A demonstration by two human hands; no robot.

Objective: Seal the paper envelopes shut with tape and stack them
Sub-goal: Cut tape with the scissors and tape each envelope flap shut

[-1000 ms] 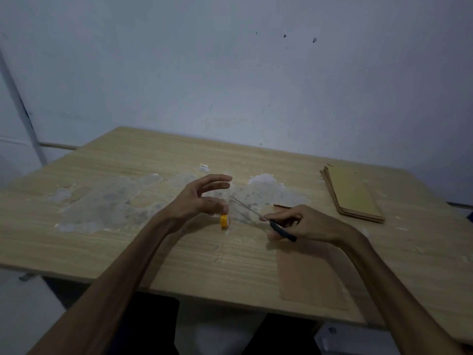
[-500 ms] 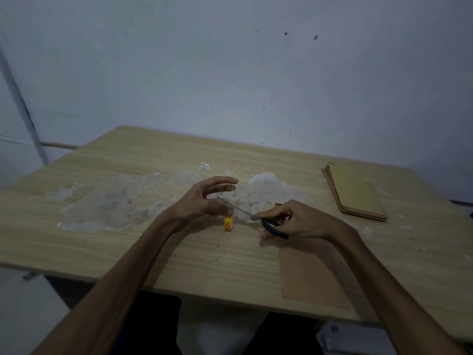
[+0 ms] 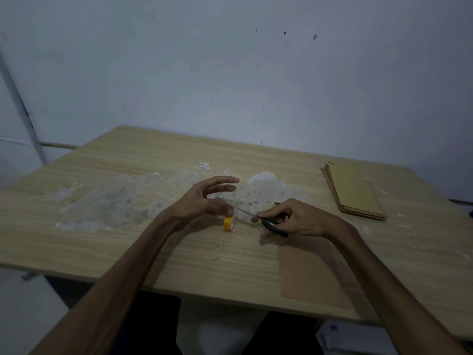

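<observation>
Just below the left hand's (image 3: 204, 198) grip hangs the tape roll (image 3: 228, 223)

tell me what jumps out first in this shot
At the middle of the wooden table, the left hand pinches a small yellow tape roll while the right hand holds black-handled scissors against it. A stack of brown envelopes lies far right, and one envelope under the right forearm.

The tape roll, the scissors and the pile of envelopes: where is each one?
tape roll (image 3: 228, 223): head view, yellow side of the roll.
scissors (image 3: 275, 227): head view, black handle in the right hand.
pile of envelopes (image 3: 354, 191): head view, top envelope's face.
</observation>
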